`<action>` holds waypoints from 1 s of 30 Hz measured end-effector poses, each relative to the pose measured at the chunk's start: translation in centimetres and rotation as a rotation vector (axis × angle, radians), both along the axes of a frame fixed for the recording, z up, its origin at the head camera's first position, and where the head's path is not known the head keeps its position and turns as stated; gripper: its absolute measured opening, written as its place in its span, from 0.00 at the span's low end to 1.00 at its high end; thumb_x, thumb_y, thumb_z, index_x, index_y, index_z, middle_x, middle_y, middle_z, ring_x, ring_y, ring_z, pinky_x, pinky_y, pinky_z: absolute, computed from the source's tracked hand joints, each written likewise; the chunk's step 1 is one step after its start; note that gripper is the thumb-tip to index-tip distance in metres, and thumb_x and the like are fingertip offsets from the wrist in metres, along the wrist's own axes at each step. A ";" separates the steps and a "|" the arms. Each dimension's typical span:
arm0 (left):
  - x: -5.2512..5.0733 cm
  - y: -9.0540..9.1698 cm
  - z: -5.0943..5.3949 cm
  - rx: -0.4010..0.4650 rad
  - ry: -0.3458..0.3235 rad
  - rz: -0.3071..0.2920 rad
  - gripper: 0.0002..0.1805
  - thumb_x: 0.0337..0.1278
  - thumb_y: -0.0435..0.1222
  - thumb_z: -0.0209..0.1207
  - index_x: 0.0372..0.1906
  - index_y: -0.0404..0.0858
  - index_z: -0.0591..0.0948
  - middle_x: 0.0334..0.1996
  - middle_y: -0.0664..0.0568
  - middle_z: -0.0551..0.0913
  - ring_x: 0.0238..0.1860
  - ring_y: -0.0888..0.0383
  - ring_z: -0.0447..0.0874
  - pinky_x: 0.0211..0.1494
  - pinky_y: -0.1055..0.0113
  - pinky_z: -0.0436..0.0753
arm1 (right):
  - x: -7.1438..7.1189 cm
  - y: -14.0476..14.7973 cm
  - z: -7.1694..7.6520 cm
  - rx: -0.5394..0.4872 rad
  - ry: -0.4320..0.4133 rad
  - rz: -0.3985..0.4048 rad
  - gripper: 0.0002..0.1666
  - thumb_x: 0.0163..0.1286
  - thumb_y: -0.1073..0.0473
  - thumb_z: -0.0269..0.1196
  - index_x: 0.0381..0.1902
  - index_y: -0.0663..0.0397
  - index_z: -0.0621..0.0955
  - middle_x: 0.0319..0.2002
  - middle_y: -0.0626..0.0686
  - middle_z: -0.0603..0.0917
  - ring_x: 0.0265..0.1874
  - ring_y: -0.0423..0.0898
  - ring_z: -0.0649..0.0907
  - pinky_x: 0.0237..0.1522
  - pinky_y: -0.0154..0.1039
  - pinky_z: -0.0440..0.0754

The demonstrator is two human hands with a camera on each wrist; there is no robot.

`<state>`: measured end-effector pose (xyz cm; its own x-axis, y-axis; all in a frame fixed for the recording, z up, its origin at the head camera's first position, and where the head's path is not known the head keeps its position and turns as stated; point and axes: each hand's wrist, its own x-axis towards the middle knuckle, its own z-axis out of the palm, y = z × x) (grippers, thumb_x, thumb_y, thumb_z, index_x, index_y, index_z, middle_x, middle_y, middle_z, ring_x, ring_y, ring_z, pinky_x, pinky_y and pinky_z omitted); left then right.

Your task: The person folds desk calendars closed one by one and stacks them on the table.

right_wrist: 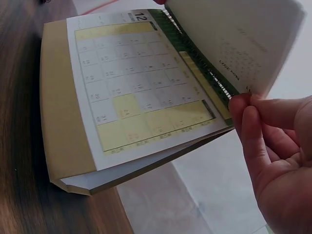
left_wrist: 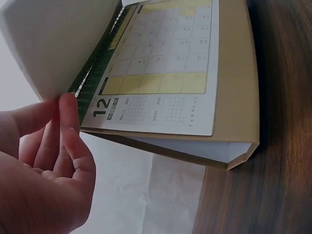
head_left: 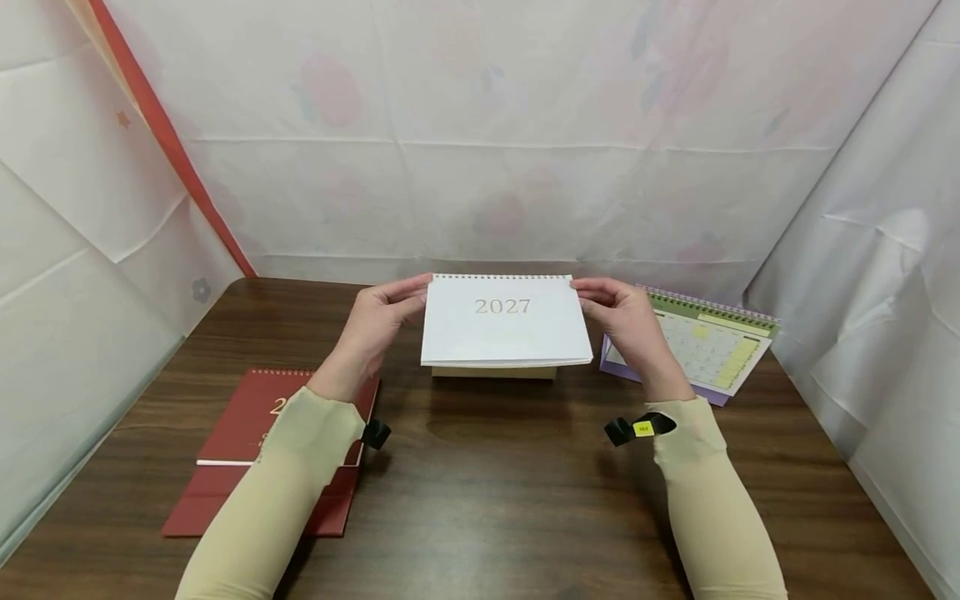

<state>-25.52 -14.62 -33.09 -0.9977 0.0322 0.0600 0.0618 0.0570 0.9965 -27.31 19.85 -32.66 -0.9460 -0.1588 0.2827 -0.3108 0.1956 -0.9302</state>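
"What sits at the left?"

"A red calendar [head_left: 242,423], near the left edge of the desk [head_left: 480,500]; the left forearm hides part of it."

"And the left hand [head_left: 372,325]?"

"Thumb and fingers pinch the upper left corner of the white 2027 calendar [head_left: 506,335]; that one is near the middle of the far edge; beneath its tilted-out cover, a page marked 12 [left_wrist: 156,63] shows against a tan stand [left_wrist: 239,87]."

"The right hand [head_left: 626,321]?"

"Grasping the upper right corner likewise; just beyond, partly hidden, a green-and-purple calendar [head_left: 712,342] stands towards the far right corner."
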 end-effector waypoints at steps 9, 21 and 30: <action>0.3 0.1 0.1 0.014 -0.010 0.002 0.19 0.70 0.40 0.60 0.63 0.44 0.81 0.61 0.53 0.79 0.54 0.54 0.78 0.61 0.49 0.73 | -0.1 -0.3 0.0 0.015 -0.065 -0.015 0.16 0.75 0.63 0.60 0.56 0.67 0.81 0.51 0.58 0.82 0.41 0.46 0.83 0.48 0.41 0.83; 0.1 0.8 -0.8 -0.087 0.030 0.052 0.13 0.63 0.42 0.66 0.44 0.39 0.79 0.43 0.49 0.81 0.43 0.48 0.77 0.43 0.63 0.79 | 0.2 -0.5 -0.3 0.184 0.001 -0.075 0.10 0.67 0.59 0.69 0.42 0.60 0.85 0.37 0.55 0.86 0.36 0.52 0.81 0.32 0.35 0.77; -0.1 0.3 -1.2 -0.157 -0.008 0.047 0.19 0.61 0.43 0.68 0.51 0.39 0.77 0.47 0.48 0.77 0.49 0.41 0.78 0.45 0.56 0.81 | 0.3 -0.5 -0.4 0.299 0.020 -0.105 0.12 0.65 0.58 0.71 0.40 0.58 0.80 0.37 0.54 0.87 0.37 0.47 0.82 0.34 0.38 0.76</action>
<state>-25.62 -14.28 -34.34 -0.9988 -0.0064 0.0496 0.0470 0.2149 0.9755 -27.03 19.39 -33.05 -0.9564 -0.1392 0.2569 -0.2919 0.4914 -0.8205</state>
